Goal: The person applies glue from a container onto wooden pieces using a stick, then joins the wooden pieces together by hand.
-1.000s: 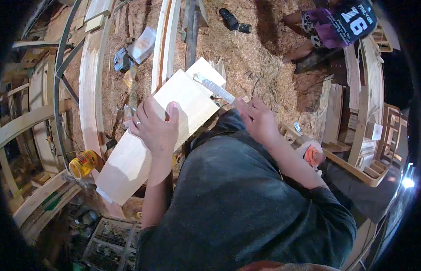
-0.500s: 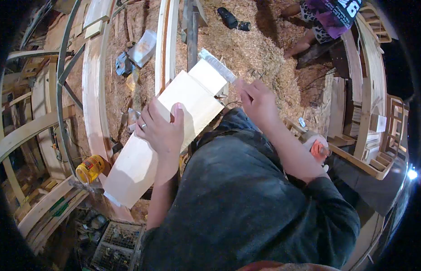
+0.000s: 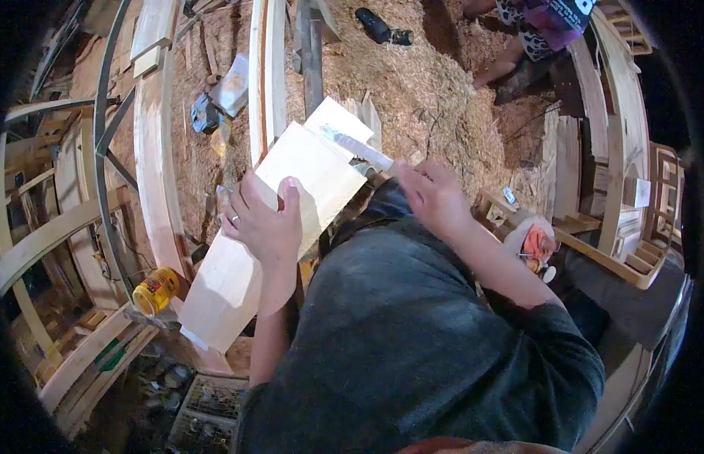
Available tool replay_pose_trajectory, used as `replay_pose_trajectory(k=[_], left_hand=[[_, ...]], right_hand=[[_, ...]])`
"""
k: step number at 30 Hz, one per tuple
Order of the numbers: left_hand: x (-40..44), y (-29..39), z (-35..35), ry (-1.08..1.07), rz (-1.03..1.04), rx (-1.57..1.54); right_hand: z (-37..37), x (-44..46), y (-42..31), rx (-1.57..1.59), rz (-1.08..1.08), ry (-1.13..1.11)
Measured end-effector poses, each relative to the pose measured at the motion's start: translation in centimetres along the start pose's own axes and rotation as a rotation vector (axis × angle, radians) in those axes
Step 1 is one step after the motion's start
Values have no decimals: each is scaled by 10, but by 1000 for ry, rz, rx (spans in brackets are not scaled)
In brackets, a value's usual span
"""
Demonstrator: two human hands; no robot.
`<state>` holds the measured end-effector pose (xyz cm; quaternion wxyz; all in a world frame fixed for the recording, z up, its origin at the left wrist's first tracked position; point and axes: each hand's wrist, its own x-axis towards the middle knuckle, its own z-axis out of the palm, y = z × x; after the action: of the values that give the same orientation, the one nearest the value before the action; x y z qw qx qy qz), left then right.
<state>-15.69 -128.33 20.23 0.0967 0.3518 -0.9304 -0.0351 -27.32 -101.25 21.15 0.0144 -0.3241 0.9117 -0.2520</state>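
A pale wooden board (image 3: 235, 265) lies diagonally in front of me, with a stepped-down tenon (image 3: 333, 113) at its far end. My left hand (image 3: 265, 219), a ring on one finger, grips the board, its thumb on the top face and its fingers toward the far edge. My right hand (image 3: 437, 195) is closed around one end of a thin, flat, whitish strip (image 3: 371, 153). The strip's tip lies over the tenon near its shoulder, where a white wet-looking smear shows. A yellow plastic jar (image 3: 157, 290) stands left of the board's near end.
Long timbers (image 3: 155, 136) run along the left, beside a curved dark metal frame (image 3: 102, 98). Wood shavings (image 3: 412, 83) cover the ground. Another person (image 3: 545, 38) is at the upper right. Wooden frames (image 3: 658, 219) and an orange-and-white object (image 3: 537, 240) lie on the right.
My right hand has drawn the strip down and left, from the tenon's far end across its face toward the shoulder. My left hand keeps its grip on the board. The view has shifted slightly.
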Motion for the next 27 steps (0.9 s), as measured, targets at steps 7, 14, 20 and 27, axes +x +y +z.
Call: replay_pose_trajectory(k=[7, 14, 20, 27], left_hand=[[0, -2, 4, -34, -26, -42], [-2, 3, 3, -48, -40, -3], [0, 6, -1, -52, -32, -98], [-3, 4, 1, 0, 20, -46]], right_hand=[[-22, 0, 25, 68, 95, 62], [-1, 12, 16, 70, 160, -43], [-28, 8, 43, 616, 346, -316], [-11, -22, 33, 1127, 644, -620]])
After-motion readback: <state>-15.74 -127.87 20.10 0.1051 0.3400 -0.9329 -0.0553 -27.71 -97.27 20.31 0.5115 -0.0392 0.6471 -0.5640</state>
